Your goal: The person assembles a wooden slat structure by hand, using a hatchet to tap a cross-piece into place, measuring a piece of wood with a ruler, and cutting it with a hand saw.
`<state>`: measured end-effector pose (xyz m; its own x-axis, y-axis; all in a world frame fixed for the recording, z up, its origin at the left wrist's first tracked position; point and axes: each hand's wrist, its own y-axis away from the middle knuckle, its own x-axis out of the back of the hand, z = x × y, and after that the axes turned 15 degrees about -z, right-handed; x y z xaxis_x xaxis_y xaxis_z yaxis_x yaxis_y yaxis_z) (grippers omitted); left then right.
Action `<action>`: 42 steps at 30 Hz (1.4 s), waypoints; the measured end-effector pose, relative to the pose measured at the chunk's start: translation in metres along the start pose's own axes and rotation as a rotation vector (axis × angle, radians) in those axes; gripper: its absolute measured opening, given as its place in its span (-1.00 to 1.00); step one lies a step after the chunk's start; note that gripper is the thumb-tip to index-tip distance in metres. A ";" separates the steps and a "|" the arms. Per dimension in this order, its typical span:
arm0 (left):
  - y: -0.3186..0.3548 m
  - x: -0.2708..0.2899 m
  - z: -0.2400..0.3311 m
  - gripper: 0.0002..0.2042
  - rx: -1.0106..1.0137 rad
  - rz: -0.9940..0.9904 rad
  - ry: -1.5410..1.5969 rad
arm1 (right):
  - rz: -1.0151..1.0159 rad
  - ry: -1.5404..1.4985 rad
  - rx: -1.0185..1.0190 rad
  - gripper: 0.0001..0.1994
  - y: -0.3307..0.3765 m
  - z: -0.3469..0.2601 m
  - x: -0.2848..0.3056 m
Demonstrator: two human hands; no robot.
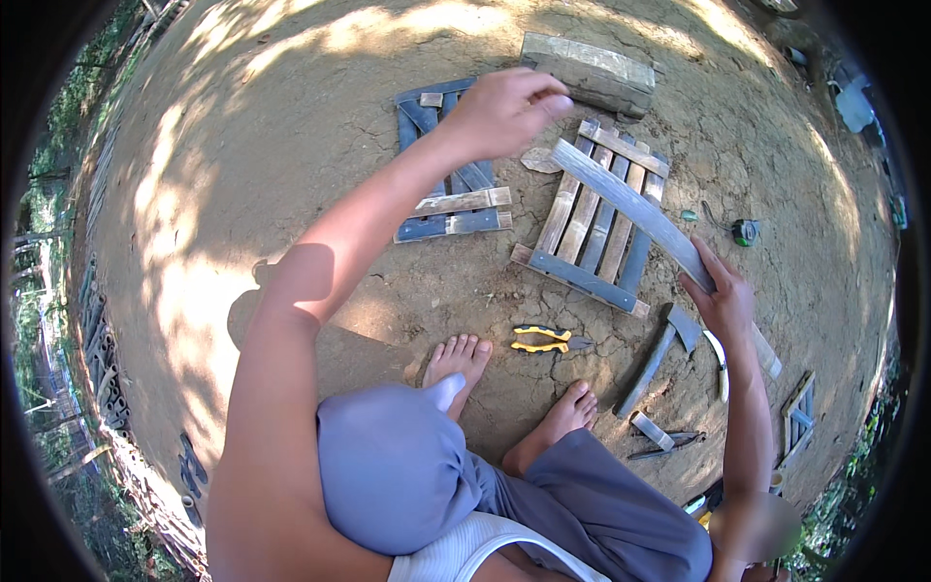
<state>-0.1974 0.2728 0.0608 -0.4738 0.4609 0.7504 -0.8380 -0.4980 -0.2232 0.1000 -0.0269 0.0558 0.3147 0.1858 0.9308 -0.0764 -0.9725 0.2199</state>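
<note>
My right hand (722, 293) is wrapped round a long weathered wooden slat (630, 202), which slants up and left over a slatted wooden panel (593, 223). My left hand (514, 112) is raised near the slat's far end, apart from it. Its fingers are curled together, and whatever they may hold is too small to make out. Beneath that hand and arm lies a second panel (456, 203) of dark boards, partly covered. A thick wooden block (606, 78) rests on the ground just beyond my left hand.
Yellow-handled pliers (546, 339) lie before my bare feet. A hatchet (652, 361), a curved pale object (719, 367) and a small wood piece (652, 430) are on the right. Farther out sit a tape measure (745, 232) and a small wooden frame (798, 421).
</note>
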 end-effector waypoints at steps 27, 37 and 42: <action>0.117 -0.157 -0.069 -0.77 0.943 -0.461 0.890 | -0.330 -0.092 0.090 -0.50 -0.019 0.043 -0.108; 0.113 -0.158 -0.071 -0.77 0.987 -0.453 0.921 | -0.310 -0.218 0.086 -0.52 -0.013 0.061 -0.108; 0.114 -0.158 -0.071 -0.80 0.969 -0.485 0.895 | -0.241 -0.253 0.085 -0.51 0.008 0.087 -0.109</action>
<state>-0.2367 0.1950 -0.1274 -0.5119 0.8533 -0.0992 -0.6227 -0.2890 0.7271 0.1473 -0.0674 -0.0695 0.5392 0.3806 0.7513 0.1044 -0.9154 0.3888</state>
